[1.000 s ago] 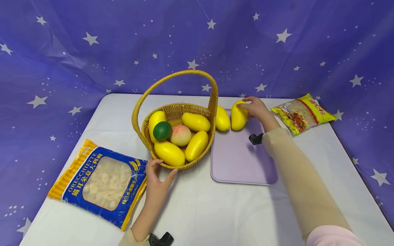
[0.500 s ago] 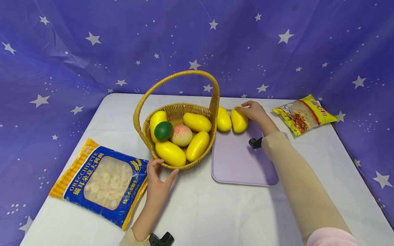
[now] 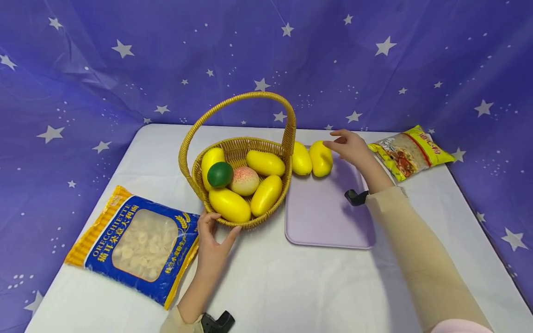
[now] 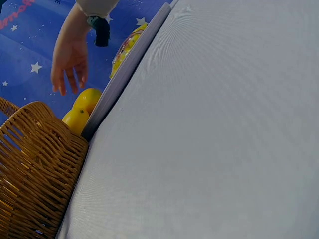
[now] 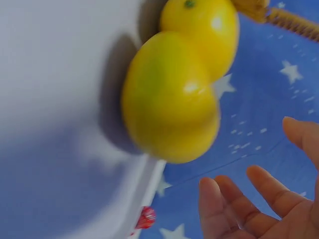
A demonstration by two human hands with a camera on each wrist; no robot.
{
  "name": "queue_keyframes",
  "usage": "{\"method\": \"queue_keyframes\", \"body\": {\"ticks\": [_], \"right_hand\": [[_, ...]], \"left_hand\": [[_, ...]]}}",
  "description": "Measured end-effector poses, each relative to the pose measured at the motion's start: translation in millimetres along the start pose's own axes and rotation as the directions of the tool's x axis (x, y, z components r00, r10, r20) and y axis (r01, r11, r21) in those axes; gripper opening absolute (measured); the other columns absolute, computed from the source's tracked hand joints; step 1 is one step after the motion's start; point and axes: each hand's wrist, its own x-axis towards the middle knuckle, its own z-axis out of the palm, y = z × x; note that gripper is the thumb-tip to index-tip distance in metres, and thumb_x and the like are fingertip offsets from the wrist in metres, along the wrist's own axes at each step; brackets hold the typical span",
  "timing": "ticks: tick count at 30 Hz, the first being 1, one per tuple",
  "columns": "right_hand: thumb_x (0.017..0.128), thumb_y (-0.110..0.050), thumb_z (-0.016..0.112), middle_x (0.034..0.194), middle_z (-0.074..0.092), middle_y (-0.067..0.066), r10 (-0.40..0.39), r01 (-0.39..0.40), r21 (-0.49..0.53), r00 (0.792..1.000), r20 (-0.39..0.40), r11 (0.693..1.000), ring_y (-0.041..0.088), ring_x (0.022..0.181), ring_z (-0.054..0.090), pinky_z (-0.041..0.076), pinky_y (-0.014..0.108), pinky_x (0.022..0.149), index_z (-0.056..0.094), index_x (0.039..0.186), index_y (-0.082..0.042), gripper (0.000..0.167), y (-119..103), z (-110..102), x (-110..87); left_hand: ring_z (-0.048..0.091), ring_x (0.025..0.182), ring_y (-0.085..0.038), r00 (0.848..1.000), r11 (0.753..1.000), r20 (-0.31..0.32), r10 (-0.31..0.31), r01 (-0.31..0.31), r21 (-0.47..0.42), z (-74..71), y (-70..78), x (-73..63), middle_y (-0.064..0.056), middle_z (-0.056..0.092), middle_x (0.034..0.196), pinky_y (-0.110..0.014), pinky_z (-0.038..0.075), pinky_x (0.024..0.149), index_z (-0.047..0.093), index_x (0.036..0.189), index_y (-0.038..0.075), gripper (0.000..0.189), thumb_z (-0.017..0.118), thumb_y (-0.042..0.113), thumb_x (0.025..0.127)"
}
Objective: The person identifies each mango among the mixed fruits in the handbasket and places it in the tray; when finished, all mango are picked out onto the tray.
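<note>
A wicker basket [image 3: 250, 225] with a tall arched handle holds several yellow mangoes [image 3: 266, 196], a pinkish peach [image 3: 244, 181] and a dark green oval fruit [image 3: 220, 175]. At its near rim my left hand [image 3: 213, 252] holds the basket, index finger bent on the rim and thumb spread along the outside. Two mangoes lie side by side at the back of a lilac tray [image 3: 329, 222]. My right hand [image 3: 349, 147] is just right of the right-hand mango [image 3: 321, 159]. In the right wrist view its spread fingers [image 5: 271, 191] are apart from that mango [image 5: 169, 99].
A blue and yellow bag of orecchiette pasta [image 3: 143, 245] lies left of the basket. At the back right lies a yellow food packet [image 3: 410, 152]. Both rest on the white tablecloth [image 3: 291, 286], with a purple starry curtain [image 3: 233, 55] behind.
My right hand has set the mango down on the tray beside the other one, let go and drawn off to the right. The left hand has stayed at the basket.
</note>
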Motion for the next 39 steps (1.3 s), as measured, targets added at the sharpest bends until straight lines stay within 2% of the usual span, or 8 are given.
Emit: {"method": "queue_keyframes", "body": {"ticks": [6,11,14,23,31,36,39], "right_hand": [[0.089,-0.049,0.064,0.13,0.054,0.015,-0.104,0.103,-0.029,0.995,-0.011,0.994,0.032,0.109,0.052,0.05,0.045,0.086,0.048,0.141,-0.014,0.065,-19.5,2.2,-20.5],[0.088,-0.05,0.065,0.129,0.056,0.013,-0.185,0.184,-0.049,0.983,-0.008,0.982,0.033,0.111,0.052,0.045,0.047,0.091,0.052,0.138,-0.015,0.063,-41.5,7.6,-36.8],[0.088,-0.049,0.066,0.128,0.056,0.012,-0.212,0.212,-0.041,0.977,0.007,0.976,0.032,0.11,0.054,0.044,0.047,0.093,0.053,0.137,-0.017,0.06,-53.4,13.9,-44.1],[0.087,-0.041,0.07,0.121,0.061,0.009,-0.302,0.306,-0.081,0.952,0.052,0.949,0.026,0.099,0.058,0.047,0.041,0.086,0.059,0.132,-0.019,0.05,-82.0,40.3,-56.2],[0.088,-0.038,0.07,0.126,0.06,0.011,-0.367,0.386,-0.154,0.92,0.138,0.91,0.026,0.1,0.059,0.048,0.04,0.084,0.057,0.134,-0.016,0.053,-100.6,69.1,-48.3],[0.089,-0.041,0.067,0.13,0.056,0.013,-0.37,0.41,-0.288,0.911,0.183,0.866,0.028,0.111,0.056,0.046,0.043,0.09,0.053,0.138,-0.014,0.058,-106.2,88.0,-37.5],[0.089,-0.043,0.066,0.13,0.054,0.015,-0.362,0.412,-0.383,0.911,0.198,0.827,0.028,0.112,0.055,0.046,0.044,0.092,0.05,0.14,-0.012,0.062,-108.7,98.1,-30.9]], "left_hand": [[0.033,0.131,-0.037,1.0,1.0,0.006,-0.011,0.011,-0.002,-0.7,-0.5,-0.1,-0.027,0.022,0.143,-0.056,0.024,0.108,0.037,0.12,-0.004,0.05,0.071,-0.002,0.085],[0.034,0.131,-0.037,1.0,1.0,0.002,-0.004,0.004,-0.004,-0.8,-0.9,0.7,-0.028,0.022,0.143,-0.056,0.024,0.108,0.037,0.12,-0.005,0.05,0.071,-0.002,0.084],[0.034,0.131,-0.037,1.0,1.0,-0.001,0.0,0.0,-0.003,-0.8,-0.6,0.9,-0.029,0.023,0.142,-0.056,0.024,0.108,0.038,0.12,-0.005,0.05,0.072,-0.002,0.084],[0.035,0.13,-0.037,1.0,1.0,-0.001,-0.009,0.009,-0.004,-1.0,0.4,0.6,-0.029,0.023,0.141,-0.056,0.025,0.107,0.038,0.12,-0.004,0.05,0.072,-0.001,0.084],[0.035,0.13,-0.037,1.0,1.0,-0.004,-0.014,0.014,-0.002,-1.5,0.3,0.4,-0.028,0.024,0.141,-0.056,0.025,0.107,0.038,0.12,-0.004,0.05,0.072,-0.001,0.084],[0.036,0.129,-0.037,1.0,1.0,-0.005,-0.015,0.015,-0.004,-1.4,-0.6,-0.2,-0.028,0.024,0.142,-0.056,0.026,0.107,0.038,0.12,-0.005,0.05,0.072,-0.001,0.084],[0.037,0.129,-0.037,1.0,1.0,-0.008,-0.009,0.009,0.002,-1.3,-0.5,-0.2,-0.028,0.024,0.142,-0.056,0.026,0.107,0.039,0.12,-0.005,0.05,0.072,-0.001,0.084]]}}
